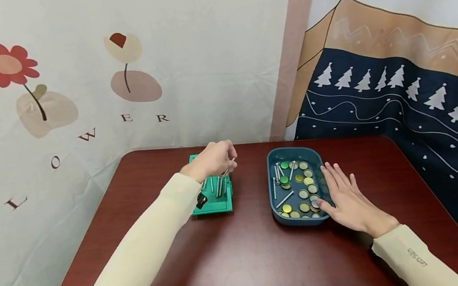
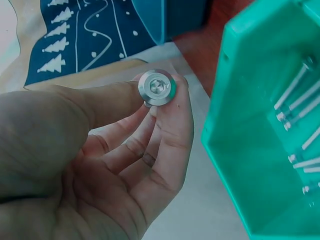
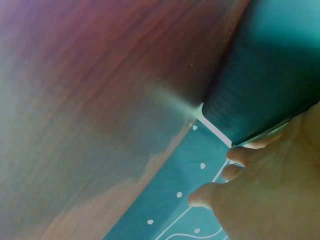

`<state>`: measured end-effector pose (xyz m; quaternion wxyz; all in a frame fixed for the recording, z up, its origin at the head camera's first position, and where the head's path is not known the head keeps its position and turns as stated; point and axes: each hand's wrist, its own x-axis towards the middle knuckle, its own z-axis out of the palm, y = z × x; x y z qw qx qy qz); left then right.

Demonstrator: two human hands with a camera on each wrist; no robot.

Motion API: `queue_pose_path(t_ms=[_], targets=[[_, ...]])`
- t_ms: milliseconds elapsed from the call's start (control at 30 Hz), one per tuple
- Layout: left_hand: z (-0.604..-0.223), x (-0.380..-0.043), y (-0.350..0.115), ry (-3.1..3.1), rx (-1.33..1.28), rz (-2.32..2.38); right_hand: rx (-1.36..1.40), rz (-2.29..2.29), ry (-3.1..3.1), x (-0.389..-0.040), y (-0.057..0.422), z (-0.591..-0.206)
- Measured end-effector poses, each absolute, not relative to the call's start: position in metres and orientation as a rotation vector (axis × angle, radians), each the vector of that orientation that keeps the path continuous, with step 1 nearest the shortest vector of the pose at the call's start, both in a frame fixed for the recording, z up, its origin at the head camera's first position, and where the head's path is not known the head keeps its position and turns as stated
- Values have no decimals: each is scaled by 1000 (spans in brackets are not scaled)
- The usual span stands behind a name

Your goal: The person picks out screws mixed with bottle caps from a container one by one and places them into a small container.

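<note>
My left hand [image 1: 215, 158] is over the back of a green open-front bin [image 1: 214, 207]. In the left wrist view its thumb and fingers pinch a silver bolt [image 2: 159, 87], whose round socket head faces the camera. Several more long bolts [image 2: 295, 85] lie inside the bin beside the hand. To the right, a dark blue tray [image 1: 290, 151] holds loose bolts [image 1: 285, 199] and round caps [image 1: 308, 181] in yellow, green and silver. My right hand [image 1: 352, 203] rests along the tray's right side, fingers extended, thumb over the rim near the front corner.
Both containers stand on a dark red wooden table [image 1: 269, 268], with a gap between them. A small black piece [image 1: 201, 200] shows at the bin's left front. A printed cloth [image 1: 204, 55] hangs behind the table's back edge and down its right side.
</note>
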<state>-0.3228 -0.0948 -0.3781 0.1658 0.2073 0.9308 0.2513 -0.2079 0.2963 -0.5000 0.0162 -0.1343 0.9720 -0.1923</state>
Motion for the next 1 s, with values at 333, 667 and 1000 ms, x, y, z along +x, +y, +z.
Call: queue_pose_path(t_ms=[333,667,1000], targets=[[-386,-334,-121,2675,506,656,-419,-589,3013,-207,295,-496],[-400,-344,-131,2686,462,582,-419,-593,3006,-207,295,-497],[-411,-350,-132,2674,407,549,-461,-599,3043,-207,297,-501]])
